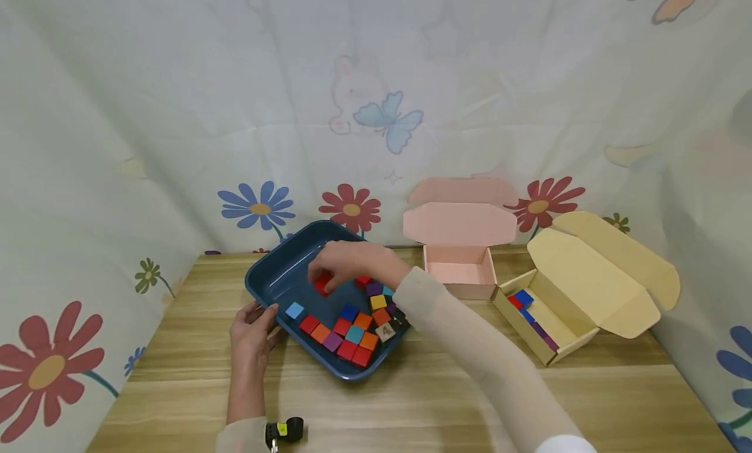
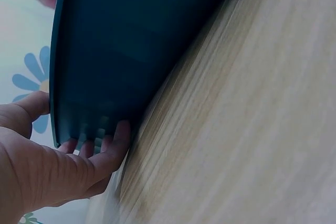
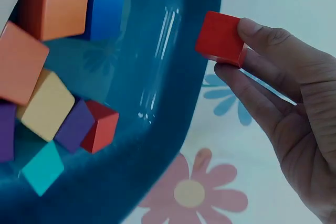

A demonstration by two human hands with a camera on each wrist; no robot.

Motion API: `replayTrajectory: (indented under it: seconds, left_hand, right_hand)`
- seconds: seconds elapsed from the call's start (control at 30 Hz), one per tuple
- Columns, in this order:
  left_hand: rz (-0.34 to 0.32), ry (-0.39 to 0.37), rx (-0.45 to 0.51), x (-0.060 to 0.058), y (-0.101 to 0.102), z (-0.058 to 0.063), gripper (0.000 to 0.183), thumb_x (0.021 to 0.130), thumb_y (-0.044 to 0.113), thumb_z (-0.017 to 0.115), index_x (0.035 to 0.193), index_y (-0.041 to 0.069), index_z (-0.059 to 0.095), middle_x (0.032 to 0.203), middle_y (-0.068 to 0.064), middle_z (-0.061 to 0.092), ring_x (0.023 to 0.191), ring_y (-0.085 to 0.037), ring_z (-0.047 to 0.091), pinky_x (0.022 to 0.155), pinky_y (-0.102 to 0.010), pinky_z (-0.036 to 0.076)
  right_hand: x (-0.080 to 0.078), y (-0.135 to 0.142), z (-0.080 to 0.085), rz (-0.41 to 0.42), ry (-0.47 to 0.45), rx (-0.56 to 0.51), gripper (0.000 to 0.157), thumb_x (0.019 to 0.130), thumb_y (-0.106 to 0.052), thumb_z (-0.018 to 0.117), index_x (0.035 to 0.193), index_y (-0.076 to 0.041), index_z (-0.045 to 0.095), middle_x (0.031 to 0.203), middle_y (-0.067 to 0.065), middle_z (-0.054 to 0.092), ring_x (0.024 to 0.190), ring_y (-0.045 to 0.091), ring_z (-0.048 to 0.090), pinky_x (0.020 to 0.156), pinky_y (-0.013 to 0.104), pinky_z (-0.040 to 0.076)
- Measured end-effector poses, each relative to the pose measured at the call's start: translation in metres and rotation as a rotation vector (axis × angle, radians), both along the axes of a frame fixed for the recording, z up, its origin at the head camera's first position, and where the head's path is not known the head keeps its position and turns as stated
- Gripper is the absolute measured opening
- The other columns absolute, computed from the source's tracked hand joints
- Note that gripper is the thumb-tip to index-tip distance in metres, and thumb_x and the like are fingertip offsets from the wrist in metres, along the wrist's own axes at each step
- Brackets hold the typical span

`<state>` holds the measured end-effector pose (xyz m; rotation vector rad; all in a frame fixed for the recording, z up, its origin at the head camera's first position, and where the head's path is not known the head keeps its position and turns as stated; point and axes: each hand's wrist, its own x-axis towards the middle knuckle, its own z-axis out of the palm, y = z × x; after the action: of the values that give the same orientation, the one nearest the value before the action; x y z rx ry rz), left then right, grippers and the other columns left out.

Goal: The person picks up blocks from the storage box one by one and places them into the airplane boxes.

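A dark blue tray (image 1: 282, 257) lies on the table with several coloured cubes in it, most of them towards its near and right sides. At the tray's left rim, my left hand (image 1: 252, 335) holds on, thumb at the edge; the left wrist view shows its fingers (image 2: 113, 150) against the tray's outer side. Above the tray, my right hand (image 1: 346, 260) pinches a red cube (image 3: 220, 38) between thumb and fingertips. In the right wrist view that cube is lifted apart from the others. A light blue cube (image 1: 295, 311) sits by the left rim, and a wooden cube (image 1: 384, 331) bears a 4.
An open pink box (image 1: 470, 290) stands behind and right of the tray. Right of it, an open yellow box (image 1: 578, 342) has a few blue, red and purple cubes (image 1: 523, 299) along its left side. A patterned cloth (image 1: 388, 55) hangs behind the wooden table (image 1: 411, 401).
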<state>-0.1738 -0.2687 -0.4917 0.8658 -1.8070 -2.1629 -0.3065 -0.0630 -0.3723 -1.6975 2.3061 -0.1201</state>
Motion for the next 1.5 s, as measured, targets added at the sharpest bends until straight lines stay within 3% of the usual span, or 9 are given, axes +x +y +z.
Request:
replayTrajectory:
  seconds: [0.23,0.5,0.8,1.1,1.3,1.5]
  left_hand:
    - [0.003,-0.001,0.009,0.001,0.000,-0.002,0.069,0.097,0.013,0.068,0.155,0.005,0.031,0.132,-0.008,0.042,0.100,-0.017,0.063,0.081,-0.035,0.060]
    - [-0.003,-0.013,0.000,0.001,-0.001,-0.001,0.072,0.098,0.016,0.068,0.157,0.007,0.029,0.141,-0.012,0.040,0.109,-0.021,0.059,0.084,-0.034,0.059]
    - [-0.020,0.023,0.004,0.003,-0.001,-0.002,0.070,0.098,0.012,0.067,0.156,0.003,0.029,0.130,-0.008,0.041,0.099,-0.016,0.062,0.081,-0.033,0.059]
    - [-0.024,0.021,0.018,0.002,-0.001,0.001,0.069,0.097,0.011,0.068,0.156,0.004,0.030,0.133,-0.009,0.042,0.099,-0.015,0.062,0.083,-0.034,0.059]
    - [-0.025,0.021,0.008,0.004,-0.002,0.001,0.070,0.098,0.013,0.068,0.156,0.004,0.030,0.133,-0.010,0.042,0.099,-0.015,0.063,0.082,-0.034,0.059]
    - [-0.035,0.017,0.008,0.002,-0.003,0.001,0.070,0.099,0.015,0.067,0.157,0.004,0.029,0.134,-0.009,0.041,0.104,-0.018,0.062,0.083,-0.035,0.059]
  right_hand:
    - [0.003,0.030,0.004,-0.018,0.065,-0.017,0.034,0.095,-0.029,0.074,0.128,-0.017,0.069,0.120,-0.004,0.070,0.106,0.011,0.063,0.091,0.018,0.051]
    - [0.002,0.072,0.012,-0.030,0.104,-0.028,0.034,0.096,-0.024,0.073,0.127,-0.010,0.068,0.120,0.004,0.070,0.106,0.019,0.064,0.093,0.026,0.053]
    - [0.001,0.127,0.015,-0.113,0.177,-0.028,0.034,0.093,-0.023,0.077,0.123,-0.011,0.071,0.114,0.003,0.072,0.096,0.017,0.065,0.086,0.027,0.056]
    - [-0.002,0.185,0.019,-0.175,0.166,-0.088,0.026,0.089,-0.014,0.080,0.113,-0.007,0.071,0.101,0.004,0.071,0.088,0.020,0.063,0.081,0.032,0.057]
    - [-0.002,0.228,0.014,-0.196,0.188,-0.051,0.027,0.085,-0.010,0.083,0.108,-0.006,0.070,0.096,0.005,0.070,0.084,0.019,0.062,0.077,0.033,0.057]
    - [0.005,0.271,0.009,-0.269,0.186,0.017,0.026,0.084,-0.010,0.084,0.106,-0.007,0.071,0.092,0.002,0.069,0.079,0.015,0.059,0.074,0.031,0.057]
